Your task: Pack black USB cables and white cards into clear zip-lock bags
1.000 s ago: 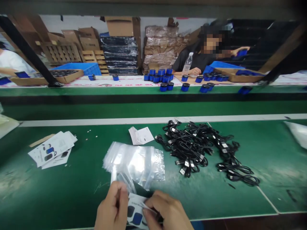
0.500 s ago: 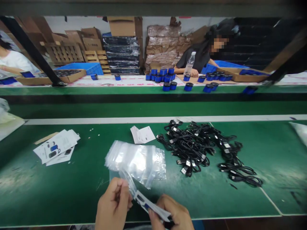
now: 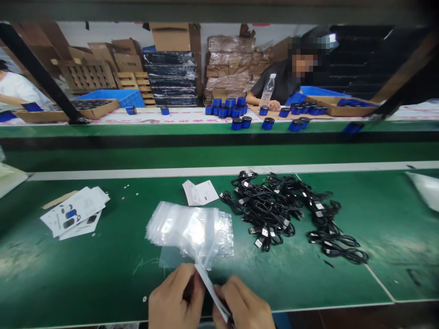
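Observation:
My left hand (image 3: 178, 294) is closed, pinching a clear plastic zip bag (image 3: 171, 257) at the table's front edge. My right hand (image 3: 243, 304) is closed round a folded paper leaflet (image 3: 216, 297), which is seen nearly edge-on between the two hands. How far the leaflet sits inside the bag I cannot make out. Just beyond my hands lies a fanned pile of clear zip bags (image 3: 192, 226). A small stack of white folded leaflets (image 3: 202, 192) rests behind that pile. To the right is a heap of bundled black USB cables (image 3: 270, 205).
Printed leaflets (image 3: 75, 212) lie at the left of the green table (image 3: 113, 274). White plastic bags sit at both side edges. Across the raised shelf stand several blue jar-like items (image 3: 236, 123), a bottle (image 3: 267, 91) and cardboard trays. Two people sit behind it.
My hands have come closer together. The leaflet has turned from showing its printed face to nearly edge-on. My left hand has moved right along the bag, and the view has shifted slightly.

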`<state>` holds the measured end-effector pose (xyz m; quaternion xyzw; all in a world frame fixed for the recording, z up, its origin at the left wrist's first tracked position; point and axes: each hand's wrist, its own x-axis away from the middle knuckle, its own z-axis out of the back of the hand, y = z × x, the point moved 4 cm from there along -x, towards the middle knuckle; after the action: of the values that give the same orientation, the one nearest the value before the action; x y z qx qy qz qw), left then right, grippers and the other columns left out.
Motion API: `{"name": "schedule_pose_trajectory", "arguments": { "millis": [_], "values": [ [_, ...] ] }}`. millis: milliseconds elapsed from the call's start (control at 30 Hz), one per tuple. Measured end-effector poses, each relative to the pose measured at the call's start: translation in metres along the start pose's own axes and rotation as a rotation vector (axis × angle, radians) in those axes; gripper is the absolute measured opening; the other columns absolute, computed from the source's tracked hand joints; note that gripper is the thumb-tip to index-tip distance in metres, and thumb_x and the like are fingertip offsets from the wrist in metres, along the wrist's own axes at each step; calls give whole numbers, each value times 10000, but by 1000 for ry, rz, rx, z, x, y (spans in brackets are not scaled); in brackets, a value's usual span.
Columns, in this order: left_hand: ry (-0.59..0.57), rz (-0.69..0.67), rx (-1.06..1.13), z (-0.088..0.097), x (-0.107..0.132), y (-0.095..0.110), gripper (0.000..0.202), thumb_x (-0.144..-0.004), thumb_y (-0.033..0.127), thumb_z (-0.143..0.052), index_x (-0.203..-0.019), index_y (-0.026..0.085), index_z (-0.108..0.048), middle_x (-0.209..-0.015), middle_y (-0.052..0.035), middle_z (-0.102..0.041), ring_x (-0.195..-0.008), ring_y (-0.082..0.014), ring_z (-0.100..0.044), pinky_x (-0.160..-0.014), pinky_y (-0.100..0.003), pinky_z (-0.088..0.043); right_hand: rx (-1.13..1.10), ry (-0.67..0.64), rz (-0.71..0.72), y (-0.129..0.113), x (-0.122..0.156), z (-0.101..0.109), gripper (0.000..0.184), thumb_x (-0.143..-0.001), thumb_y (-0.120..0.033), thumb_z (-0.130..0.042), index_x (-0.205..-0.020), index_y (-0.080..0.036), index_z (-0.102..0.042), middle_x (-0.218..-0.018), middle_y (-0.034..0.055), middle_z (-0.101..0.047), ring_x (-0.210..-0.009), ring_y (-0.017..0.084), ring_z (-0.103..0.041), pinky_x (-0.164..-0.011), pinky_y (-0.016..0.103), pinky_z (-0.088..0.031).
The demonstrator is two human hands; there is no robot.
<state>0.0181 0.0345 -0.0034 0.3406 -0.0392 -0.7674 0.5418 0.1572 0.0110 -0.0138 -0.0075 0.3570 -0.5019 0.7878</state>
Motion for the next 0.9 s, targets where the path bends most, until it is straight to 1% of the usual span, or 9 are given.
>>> {"name": "schedule_pose_trajectory", "arguments": {
  "millis": [133,300,367,433,500,633,733,800,900],
  "values": [
    [12,-119,-30,-6,5,3,154,-915,188,-438,-809,234,-539,-608,29,-620,-513,-131,-639,-493,-195,-484,-27,-130,-62,4,-2,-2,219,-744,-84,-402,-677,-214,-565,-586,-13,-587,-455,114,-619,-443,173,-429],
    [-4,-150,-44,-8,6,1,177,-919,172,-454,-768,227,-529,-577,29,-588,-496,-138,-617,-492,-218,-479,-30,-253,-117,6,-4,-5,192,-674,-66,-432,-646,-223,-540,-543,-36,-599,-404,126,-619,-397,201,-392],
    [-2,-180,-35,-7,5,2,156,-926,176,-452,-806,224,-539,-603,21,-610,-517,-139,-627,-513,-221,-490,-73,-237,-136,6,-5,-3,194,-725,-75,-445,-732,-211,-583,-583,-26,-631,-432,135,-632,-416,196,-416],
    [-12,-207,-21,-7,4,4,154,-929,178,-446,-816,225,-541,-619,17,-621,-528,-136,-630,-520,-216,-495,-117,-146,-146,6,-7,2,201,-831,-117,-457,-934,-179,-618,-701,12,-672,-527,149,-662,-492,194,-470],
    [-32,-217,-8,-7,4,5,168,-927,168,-441,-801,225,-536,-620,17,-618,-524,-130,-622,-517,-210,-495,-144,-68,-136,5,-8,7,190,-911,-165,-454,-1021,-178,-609,-752,28,-661,-589,153,-660,-549,199,-494],
    [-41,-205,1,-10,5,7,182,-924,146,-428,-789,217,-526,-605,15,-601,-508,-129,-608,-500,-212,-496,-70,-52,-43,2,-11,9,259,-952,-169,-390,-823,-210,-611,-641,0,-587,-500,142,-601,-463,205,-444],
    [-27,-213,-9,-12,9,7,175,-932,161,-432,-798,216,-530,-595,14,-608,-501,-135,-613,-500,-218,-502,-5,-84,-49,2,-14,6,284,-931,-151,-373,-757,-217,-588,-623,-4,-581,-466,148,-593,-419,223,-408],
    [-19,-237,-16,-12,11,8,169,-938,169,-429,-821,220,-538,-606,14,-634,-513,-140,-629,-528,-225,-514,-64,-115,-121,4,-15,3,258,-911,-149,-382,-748,-219,-570,-638,-4,-594,-483,152,-607,-429,225,-416],
    [-9,-243,-25,-12,10,8,163,-932,156,-431,-831,225,-538,-615,14,-650,-521,-145,-641,-541,-232,-512,-291,-139,-329,11,-14,0,152,-892,-189,-434,-784,-211,-540,-642,-11,-607,-514,142,-615,-495,212,-462]
  ]
}}
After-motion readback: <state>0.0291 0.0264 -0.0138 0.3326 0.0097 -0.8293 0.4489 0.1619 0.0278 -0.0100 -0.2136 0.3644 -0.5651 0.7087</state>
